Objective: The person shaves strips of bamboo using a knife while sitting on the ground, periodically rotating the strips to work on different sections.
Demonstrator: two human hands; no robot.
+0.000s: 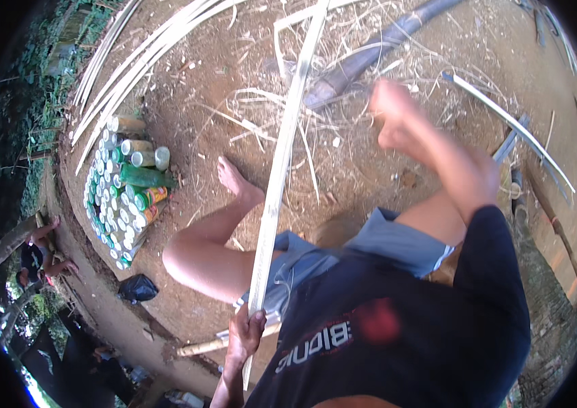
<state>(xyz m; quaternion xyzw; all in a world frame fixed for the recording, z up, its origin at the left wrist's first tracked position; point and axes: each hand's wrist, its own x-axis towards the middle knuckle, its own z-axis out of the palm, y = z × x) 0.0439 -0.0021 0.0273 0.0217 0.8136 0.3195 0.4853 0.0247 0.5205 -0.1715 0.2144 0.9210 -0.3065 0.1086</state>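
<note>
Viewing remotely, I take in the dirt ground (193, 146), then the long pale strip (279, 166) slanting over it, far end cut off at the top. My right grip (393, 112) is blurred; I cannot tell its state. My left grip (244, 332) clasps the strip's lower part. Steadying it seems the current step; next likely calls for a firm clasp. Thin shavings (254, 112) tangle indistinctly.

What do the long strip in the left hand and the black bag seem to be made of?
The long strip looks like split bamboo or other wood: pale, fairly smooth, with slight shine; exactly which stays open. The black bag is probably thin plastic: glossy highlights on crumpled folds.
</note>
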